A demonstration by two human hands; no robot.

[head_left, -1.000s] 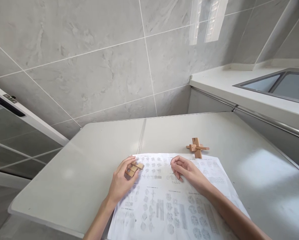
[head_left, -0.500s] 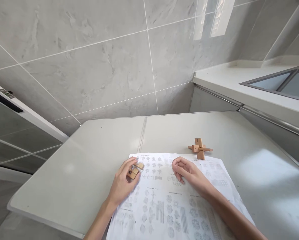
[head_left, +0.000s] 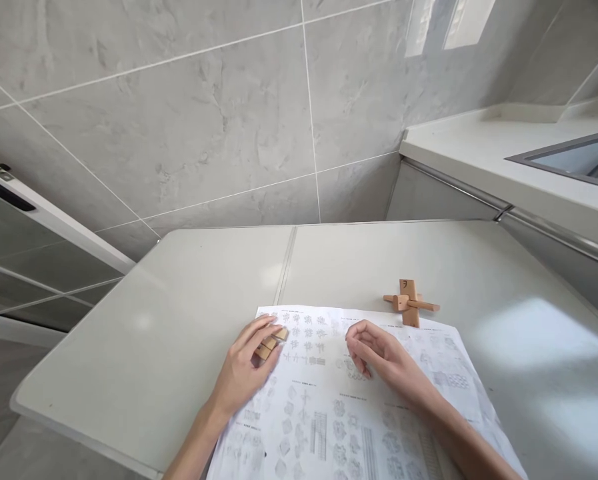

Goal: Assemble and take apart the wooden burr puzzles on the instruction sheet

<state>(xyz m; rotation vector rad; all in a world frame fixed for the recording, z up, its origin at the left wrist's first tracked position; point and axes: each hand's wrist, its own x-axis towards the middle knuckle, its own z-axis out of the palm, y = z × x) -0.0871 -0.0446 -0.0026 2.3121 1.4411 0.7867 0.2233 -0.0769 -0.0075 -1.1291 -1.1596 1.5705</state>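
Observation:
A printed sheet of puzzle diagrams [head_left: 329,407] lies on a pale grey table [head_left: 189,300]. My left hand [head_left: 246,367] rests on the sheet's upper left corner, fingers curled over small wooden puzzle pieces [head_left: 271,342]. My right hand [head_left: 379,357] lies on the paper to the right, fingers loosely curled, and nothing shows in it. An assembled wooden cross puzzle [head_left: 409,303] stands on the table just beyond the sheet's top right edge, apart from both hands.
A grey tiled wall [head_left: 203,120] rises behind the table. A white counter [head_left: 479,153] with a sunken sink [head_left: 573,157] runs at the right. A glass door with a dark handle [head_left: 9,193] is at the left. The table's near left edge drops off.
The view has tilted slightly, so everything sits a little lower and to the right. Both hands stay in place on the paper; the left still covers the wooden pieces.

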